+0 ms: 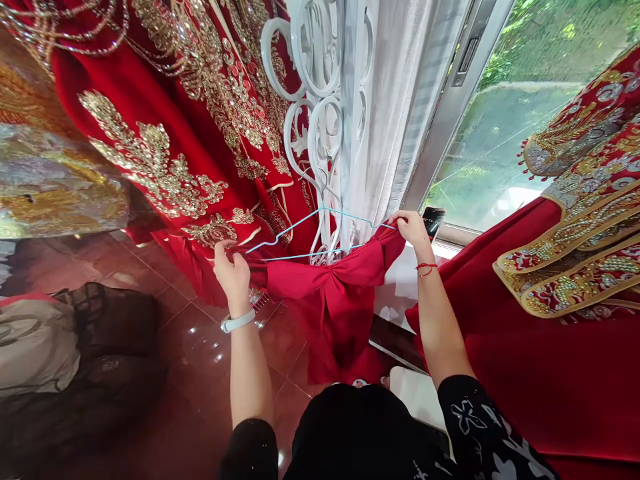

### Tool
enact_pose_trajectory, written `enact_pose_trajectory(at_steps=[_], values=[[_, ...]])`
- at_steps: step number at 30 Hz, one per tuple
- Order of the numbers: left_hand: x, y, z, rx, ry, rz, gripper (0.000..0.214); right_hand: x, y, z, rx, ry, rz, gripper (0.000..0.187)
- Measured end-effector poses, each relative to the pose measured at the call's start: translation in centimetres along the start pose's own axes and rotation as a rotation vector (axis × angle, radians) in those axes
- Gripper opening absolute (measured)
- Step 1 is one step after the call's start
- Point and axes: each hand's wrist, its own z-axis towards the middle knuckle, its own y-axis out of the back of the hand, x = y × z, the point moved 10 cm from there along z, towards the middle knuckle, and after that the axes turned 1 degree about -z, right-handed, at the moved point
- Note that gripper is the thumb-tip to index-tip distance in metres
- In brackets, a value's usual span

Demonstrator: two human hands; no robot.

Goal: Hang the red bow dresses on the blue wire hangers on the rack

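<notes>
A plain red dress [327, 283] with a gathered knot at the front of its bodice hangs between my two hands. Inside its neckline is a thin light-blue wire hanger [300, 217], its hook pointing away from me. My left hand [231, 270], with a white watch on the wrist, is closed on the dress's left shoulder near the hanger's end. On the other side my right hand [413, 228], wearing a red string bracelet, pinches the right shoulder by the hanger's other end. The skirt drops toward the tiled floor.
Red gowns with gold embroidery [155, 160] hang at the left, beside a white scrollwork stand [320, 100]. Beaded red garments [575, 247] hang at the right by a window [500, 140]. Dark and beige bags [40, 347] lie on the floor [200, 347]. A phone-like device [433, 221] stands beyond my right hand.
</notes>
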Motion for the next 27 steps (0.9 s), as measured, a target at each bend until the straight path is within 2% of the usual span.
enact_pose_trajectory(at_steps=[3, 5, 10, 13, 17, 22, 27], values=[[2.0, 0.9, -1.9, -0.040, 0.039, -0.011, 0.034, -2.4, -0.9, -1.6, -0.050, -0.080, 0.049, 0.034], [3.7, 0.7, -3.6, -0.005, 0.057, -0.022, 0.031, -4.3, -2.0, -3.6, -0.053, -0.139, 0.063, 0.034], [7.4, -1.7, -7.8, 0.196, 0.087, -0.002, 0.026, -9.6, -5.2, -9.0, 0.006, -0.324, 0.152, 0.026], [8.2, -2.6, -9.3, 0.253, 0.068, 0.031, 0.025, -11.5, -6.3, -11.4, 0.006, -0.386, 0.199, 0.019], [8.7, -3.1, -10.4, 0.284, 0.065, 0.115, 0.024, -13.0, -6.9, -13.2, -0.017, -0.447, 0.288, 0.020], [10.2, -3.0, -11.6, 0.249, 0.185, 0.301, 0.030, -14.0, -7.4, -14.2, -0.006, -0.509, 0.515, 0.033], [11.3, -2.0, -11.6, 0.153, 0.190, 0.355, 0.027, -13.1, -7.4, -14.6, -0.002, -0.522, 0.933, 0.033]])
